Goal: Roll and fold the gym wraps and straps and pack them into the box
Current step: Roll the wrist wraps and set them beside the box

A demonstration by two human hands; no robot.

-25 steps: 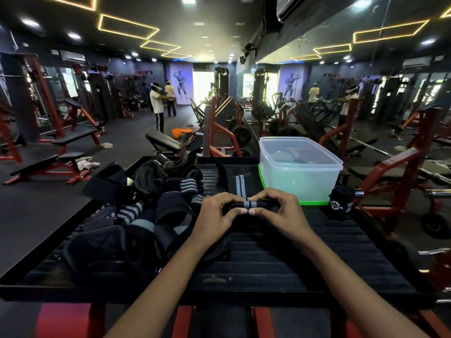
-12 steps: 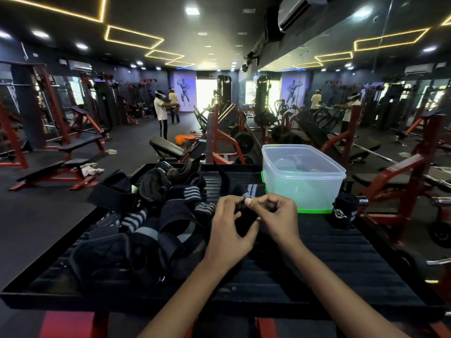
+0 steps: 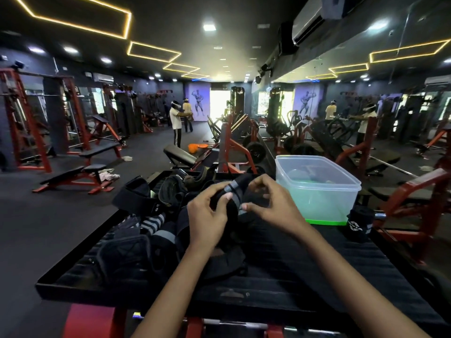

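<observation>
A dim gym with red machines lies behind a black desk in the lower frame. At centre, the left hand and right hand both pinch a black grey-striped wrap, seemingly part-rolled. The clear box sits right of centre, 1 rolled wrap beside it; loose straps pile at left.

One head-worn wide-angle view, facing forward and down.

It looks from just above the near edge of the table, close over both forearms; the box sits far right, the gym hall stretches far behind, bent by the lens.
</observation>
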